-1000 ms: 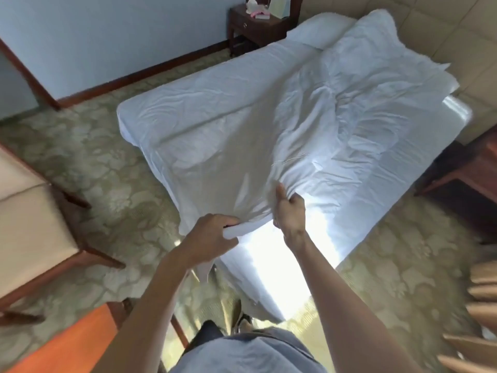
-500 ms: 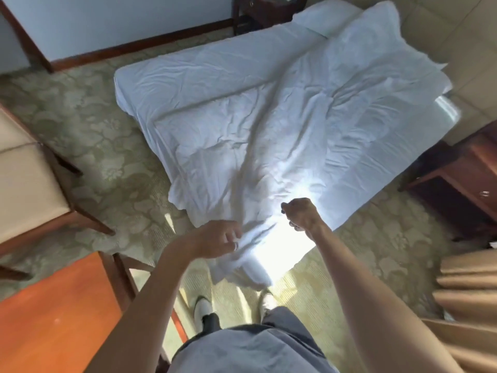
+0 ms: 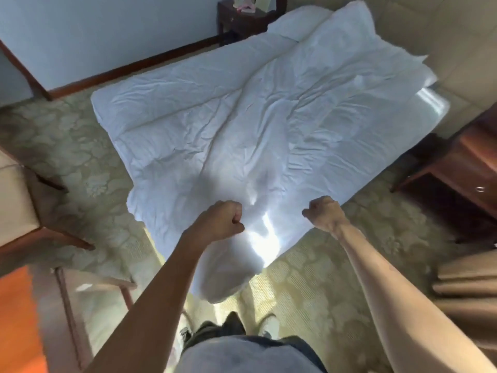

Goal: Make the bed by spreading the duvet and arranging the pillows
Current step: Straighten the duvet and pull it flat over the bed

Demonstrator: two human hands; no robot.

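Evidently mid-spread, the left hand (image 3: 219, 220) and right hand (image 3: 324, 214) each clench the duvet (image 3: 242, 125) edge, its bulk lying rumpled beyond them, so the next pull should flatten it.

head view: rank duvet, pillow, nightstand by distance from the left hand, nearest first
1. duvet: its near edge is gripped in the left hand, at the bed's foot.
2. pillow: at the head of the bed, partly under the duvet.
3. nightstand: beyond the pillow, against the wall.
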